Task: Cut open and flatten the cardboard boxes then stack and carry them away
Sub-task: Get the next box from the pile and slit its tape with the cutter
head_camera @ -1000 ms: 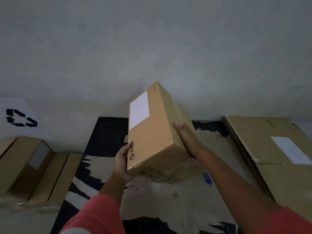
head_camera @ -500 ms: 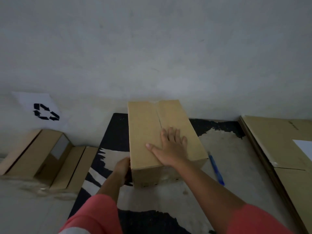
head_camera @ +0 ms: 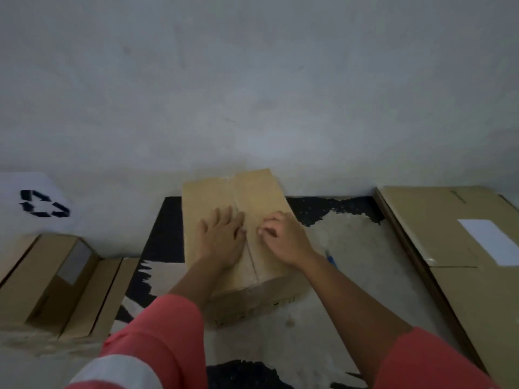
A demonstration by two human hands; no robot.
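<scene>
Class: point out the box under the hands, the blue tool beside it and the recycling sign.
box (head_camera: 210, 197): head view, far left flap.
blue tool (head_camera: 330, 258): head view, visible shaft.
recycling sign (head_camera: 36, 204): head view, symbol's middle.

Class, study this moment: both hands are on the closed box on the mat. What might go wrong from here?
1. The left hand lies flat by the seam of the box; a blade run along it later could meet those fingers.
2. The right hand curls its fingertips at the seam; bare picking may hurt a nail.
3. The blue tool lies partly hidden by the right forearm and could get knocked away.
</scene>
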